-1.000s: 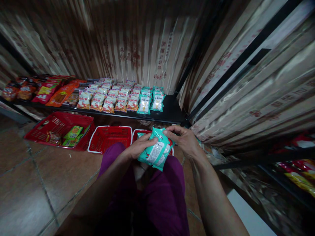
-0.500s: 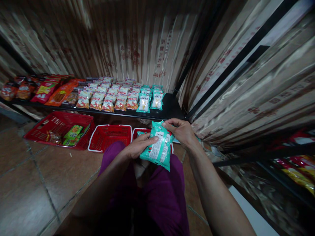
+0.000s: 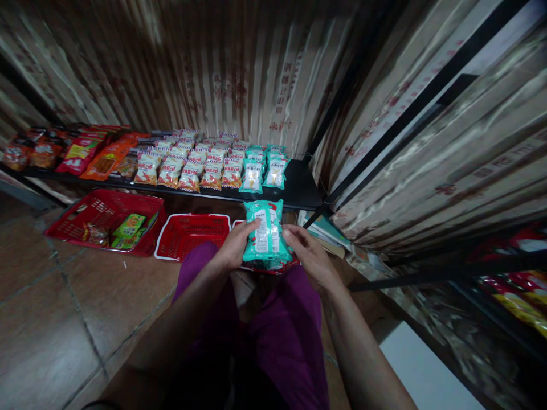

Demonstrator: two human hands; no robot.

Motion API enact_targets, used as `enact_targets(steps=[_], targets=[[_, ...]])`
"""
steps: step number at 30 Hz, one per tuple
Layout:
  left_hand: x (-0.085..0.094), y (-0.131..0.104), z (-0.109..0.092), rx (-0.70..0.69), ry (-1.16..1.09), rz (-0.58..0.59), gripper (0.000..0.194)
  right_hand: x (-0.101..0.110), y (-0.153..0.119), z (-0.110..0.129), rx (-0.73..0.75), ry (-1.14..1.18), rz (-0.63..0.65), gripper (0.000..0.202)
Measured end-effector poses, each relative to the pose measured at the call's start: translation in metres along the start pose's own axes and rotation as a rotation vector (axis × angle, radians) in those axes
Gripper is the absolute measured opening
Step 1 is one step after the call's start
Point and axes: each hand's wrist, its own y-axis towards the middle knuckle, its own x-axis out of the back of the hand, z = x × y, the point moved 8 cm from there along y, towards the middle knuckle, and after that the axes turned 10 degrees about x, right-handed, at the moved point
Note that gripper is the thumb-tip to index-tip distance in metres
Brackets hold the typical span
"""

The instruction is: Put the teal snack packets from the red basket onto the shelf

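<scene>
A teal snack bag [image 3: 268, 234], its printed back turned up, is held in front of me above a red basket. My left hand [image 3: 234, 249] grips its left side, thumb on top. At the right edge my right hand [image 3: 308, 253] has curled fingers against the bag, thumb and fingertips close together. Behind it, on the black shelf [image 3: 299, 179], stand matching teal snack bags [image 3: 252, 175] in two rows. White-and-orange snack bags [image 3: 189, 175] fill several rows to their left.
On the tiled floor stand a red basket [image 3: 192, 219] with white handles and a larger red basket [image 3: 106, 196] holding green packets [image 3: 129, 226]. Orange and red packets [image 3: 81, 149] lie on the shelf's left part. A black frame post [image 3: 363, 162] rises at right.
The teal snack bag has moved slightly left and away from me and now sits straighter. My right hand has shifted from its top corner down to its right edge.
</scene>
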Motion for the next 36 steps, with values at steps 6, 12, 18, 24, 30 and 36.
enact_targets(steps=[6,12,18,24,30,36], targets=[[0.0,-0.001,0.001,0.003,-0.013,-0.026,0.041,-0.005,-0.003,-0.004,-0.009,0.043,0.016,0.047],[-0.001,0.003,0.003,0.005,-0.045,-0.018,0.039,-0.005,-0.005,-0.011,-0.029,0.124,-0.06,0.045],[0.008,0.009,0.0,-0.066,-0.074,-0.097,0.039,-0.013,-0.019,-0.022,-0.128,0.26,-0.135,0.048],[0.009,0.01,0.0,-0.089,-0.107,-0.119,0.035,-0.028,-0.027,-0.029,-0.172,0.337,-0.134,0.047],[0.01,0.012,0.004,-0.058,-0.175,-0.109,0.037,-0.027,-0.027,-0.032,-0.079,0.36,-0.179,0.043],[0.005,0.012,0.007,-0.002,-0.199,-0.064,0.033,-0.025,-0.032,-0.036,-0.048,0.339,-0.245,0.051]])
